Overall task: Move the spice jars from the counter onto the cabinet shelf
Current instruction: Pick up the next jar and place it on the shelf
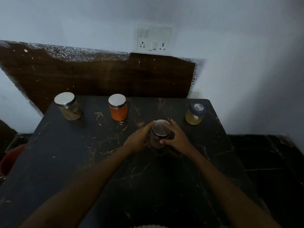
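A dark glass jar (pixel 159 134) with a steel lid stands in the middle of the black marble counter (pixel 82 153). My left hand (pixel 139 140) wraps its left side and my right hand (pixel 176 137) wraps its right side, fingers curled round the glass. Along the back of the counter stand three more jars: one with beige contents and a steel lid (pixel 68 106) at the left, an orange-filled one (pixel 118 107) in the middle, and a yellow-filled one with a dark blue lid (pixel 195 113) at the right. No cabinet shelf is in view.
A brown wooden panel (pixel 98 76) runs behind the counter, with a white switch-and-socket plate (pixel 153 38) on the wall above. A red bucket (pixel 9 160) sits low at the left. Dark floor tiles (pixel 271 158) lie to the right.
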Available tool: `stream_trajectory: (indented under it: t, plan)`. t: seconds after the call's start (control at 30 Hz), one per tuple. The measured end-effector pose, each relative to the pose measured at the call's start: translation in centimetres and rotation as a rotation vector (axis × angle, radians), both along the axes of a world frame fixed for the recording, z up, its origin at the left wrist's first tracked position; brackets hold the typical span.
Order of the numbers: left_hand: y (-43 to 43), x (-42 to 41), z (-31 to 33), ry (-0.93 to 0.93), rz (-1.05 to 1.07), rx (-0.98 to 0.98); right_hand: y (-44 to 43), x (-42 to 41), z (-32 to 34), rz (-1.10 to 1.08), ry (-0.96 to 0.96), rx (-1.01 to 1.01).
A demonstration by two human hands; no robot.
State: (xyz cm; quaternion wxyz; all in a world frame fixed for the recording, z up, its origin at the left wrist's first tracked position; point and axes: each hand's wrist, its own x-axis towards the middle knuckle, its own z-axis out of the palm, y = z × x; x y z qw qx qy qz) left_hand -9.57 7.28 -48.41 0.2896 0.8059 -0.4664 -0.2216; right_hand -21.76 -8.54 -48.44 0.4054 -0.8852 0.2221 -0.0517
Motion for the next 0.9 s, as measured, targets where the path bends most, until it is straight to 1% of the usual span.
stream_trajectory:
  t: [0.13,0.23,0.33,0.37,0.47,0.53,0.6,0.7,0.83,0.9]
  plan:
    - [-0.3,-0.4,-0.1,-0.027,0.008,0.024,0.6,0.4,-0.9,-0.058,-0.059,0.099]
    - [-0.4,-0.6,0.2,-0.041,0.004,0.027,0.9,0.5,-0.9,-0.097,-0.126,0.079]
    - [-0.4,-0.5,0.3,-0.034,0.006,0.018,0.9,0.4,-0.2,-0.109,-0.104,0.075]
    - [-0.3,-0.5,0.5,-0.014,0.012,-0.006,0.7,0.4,0.3,-0.113,-0.097,0.085]
    - [0.0,-0.4,2.1,0.06,-0.006,-0.177,0.0,0.8,3.5,-0.113,-0.099,0.139]
    - [0.3,-0.3,3.9,0.056,-0.05,-0.257,-0.6,1.0,6.5,-0.088,-0.119,0.189]
    - [0.7,0.3,5.7,-0.033,-0.102,-0.274,-1.0,1.2,9.3,-0.039,-0.143,0.246]
    - [1.2,1.0,8.1,-0.221,-0.178,-0.262,-1.2,1.3,12.2,0.049,-0.17,0.314]
    - [1.6,1.2,12.2,-0.348,-0.239,-0.318,-0.8,1.2,16.2,0.097,-0.2,0.256]
    - [1.8,1.1,14.5,-0.381,-0.274,-0.348,-0.5,1.1,18.6,0.122,-0.221,0.221]
